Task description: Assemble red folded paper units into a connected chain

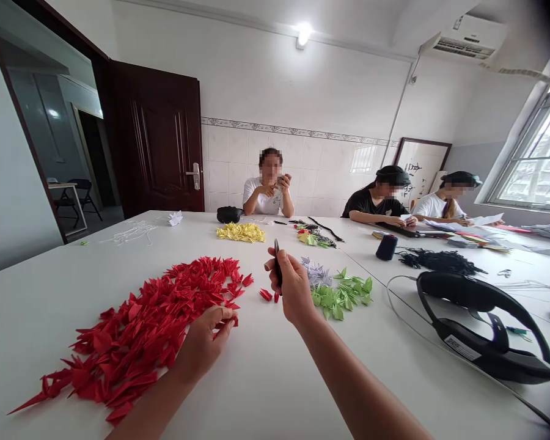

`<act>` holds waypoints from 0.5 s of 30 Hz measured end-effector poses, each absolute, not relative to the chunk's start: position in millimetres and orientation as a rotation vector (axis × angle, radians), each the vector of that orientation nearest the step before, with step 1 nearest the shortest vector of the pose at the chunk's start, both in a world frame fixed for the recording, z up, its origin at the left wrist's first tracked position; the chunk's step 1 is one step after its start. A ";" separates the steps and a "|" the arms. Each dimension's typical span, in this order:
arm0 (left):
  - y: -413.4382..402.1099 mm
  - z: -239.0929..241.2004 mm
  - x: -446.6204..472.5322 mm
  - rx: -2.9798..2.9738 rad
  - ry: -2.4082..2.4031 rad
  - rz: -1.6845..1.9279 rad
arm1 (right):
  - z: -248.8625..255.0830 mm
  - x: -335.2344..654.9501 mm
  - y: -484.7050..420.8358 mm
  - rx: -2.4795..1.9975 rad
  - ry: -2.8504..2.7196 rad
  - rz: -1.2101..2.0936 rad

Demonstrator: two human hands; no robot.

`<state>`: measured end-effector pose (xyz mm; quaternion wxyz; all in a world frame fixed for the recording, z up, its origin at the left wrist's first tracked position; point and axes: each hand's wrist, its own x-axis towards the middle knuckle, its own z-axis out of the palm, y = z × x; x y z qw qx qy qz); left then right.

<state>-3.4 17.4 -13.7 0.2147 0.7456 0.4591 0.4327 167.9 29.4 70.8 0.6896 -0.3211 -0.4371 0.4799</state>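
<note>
While the left hand (205, 337) pinches one red folded-paper piece (230, 318) at the edge of the big heap of red folded-paper shapes (142, 330) on the white table's (266, 379) near-left side, the right hand (293, 292) is gripping a thin dark pointed tool (277, 261) upright. A small pile of green folded-paper bits (343, 296) sits just beside that hand.

Red origami pieces (156, 318): large loose heap of pointed folds, lying flat, spread from lower left to centre of frame, few strays just right of it. Slim dark tool (277, 269): upright, centre frame, lower part hidden.
</note>
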 end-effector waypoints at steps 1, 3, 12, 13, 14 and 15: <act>17.6 -14.1 -3.5 2.070 1.270 1.198 | 71.3 168.3 29.1 -0.717 -0.978 1.075; 17.6 -14.0 -3.3 2.079 1.258 1.206 | 71.9 168.5 28.6 -0.713 -0.981 1.074; 16.8 -10.1 -1.8 2.081 1.259 1.275 | 71.5 167.2 28.0 -0.716 -0.985 1.073; 16.9 -10.6 -2.0 2.063 1.275 1.274 | 71.3 167.1 27.9 -0.716 -0.985 1.075; 17.0 -11.1 -2.3 2.046 1.291 1.272 | 71.2 166.9 27.7 -0.715 -0.986 1.077; 17.2 -11.7 -2.7 2.033 1.306 1.275 | 71.1 166.6 27.4 -0.712 -0.988 1.079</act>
